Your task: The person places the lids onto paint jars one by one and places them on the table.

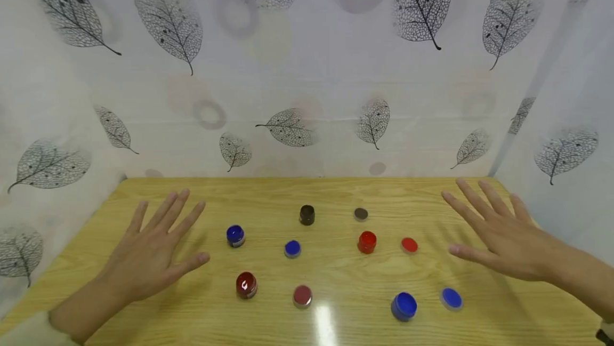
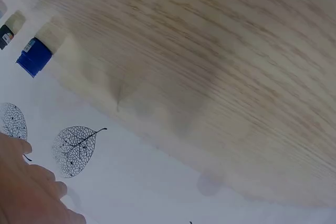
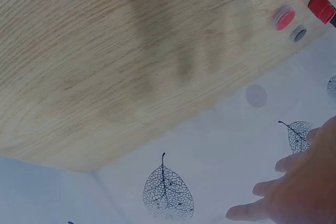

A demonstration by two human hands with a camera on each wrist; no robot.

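Note:
Both hands hover over the wooden table with fingers spread, holding nothing: my left hand [image 1: 148,255] at the left, my right hand [image 1: 508,234] at the right. Nearest the left hand are a dark blue jar [image 1: 235,235] and a dark red jar [image 1: 247,285]. A red lid [image 1: 410,245] and a blue lid [image 1: 451,299] lie nearest the right hand, with a red jar [image 1: 367,242] and a blue jar [image 1: 404,306] to their left. Mid-table are a black jar [image 1: 307,215], a dark lid [image 1: 361,214], another blue lid [image 1: 292,249] and a dark red lid [image 1: 303,296].
A pale curtain [image 1: 336,79] with leaf prints hangs behind the table [image 1: 331,191] and along both sides. Light reflects off the wood near the front centre. In the left wrist view, the dark blue jar [image 2: 34,56] stands near the table's far edge.

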